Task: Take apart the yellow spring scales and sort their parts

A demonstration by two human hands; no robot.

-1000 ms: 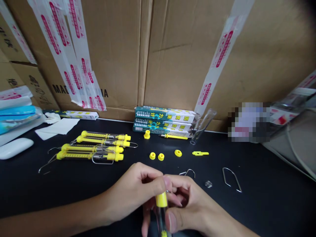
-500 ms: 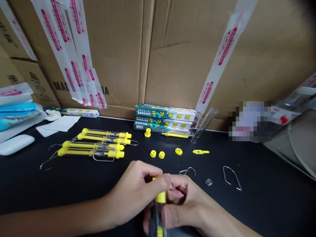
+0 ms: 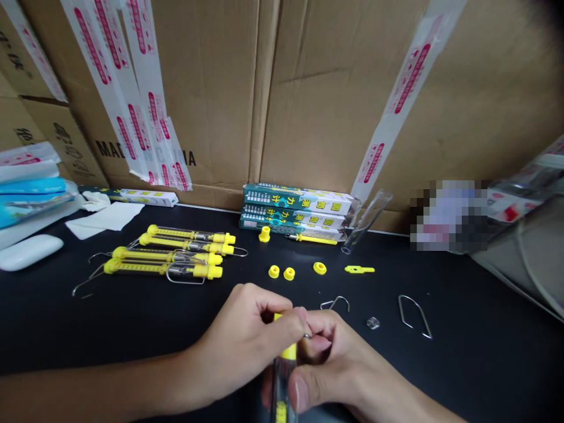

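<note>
Both my hands meet low in the middle over a clear tube with a yellow cap (image 3: 287, 352), a spring scale held upright. My left hand (image 3: 247, 343) pinches the yellow cap end from the left. My right hand (image 3: 328, 370) wraps the clear tube below, its thumb pressed on the tube, and a small metal piece shows between the fingertips. Beyond the hands lie loose parts on the black table (image 3: 462, 352): a wire hook (image 3: 335, 303), a small spring (image 3: 372, 322), a wire loop (image 3: 414, 315), three yellow caps (image 3: 288, 272) and a yellow flat piece (image 3: 359, 269).
Several finished yellow spring scales (image 3: 170, 255) lie at the left. Stacked teal boxes (image 3: 297, 212), a clear tube (image 3: 365, 222) and a yellow rod (image 3: 311, 239) sit at the back against taped cardboard cartons (image 3: 308, 100). White paper (image 3: 106, 218) and a white case (image 3: 26, 251) lie far left.
My hands have shifted slightly up the tube. My left fingers now cover more of the yellow cap than before. The view has tilted a little.
</note>
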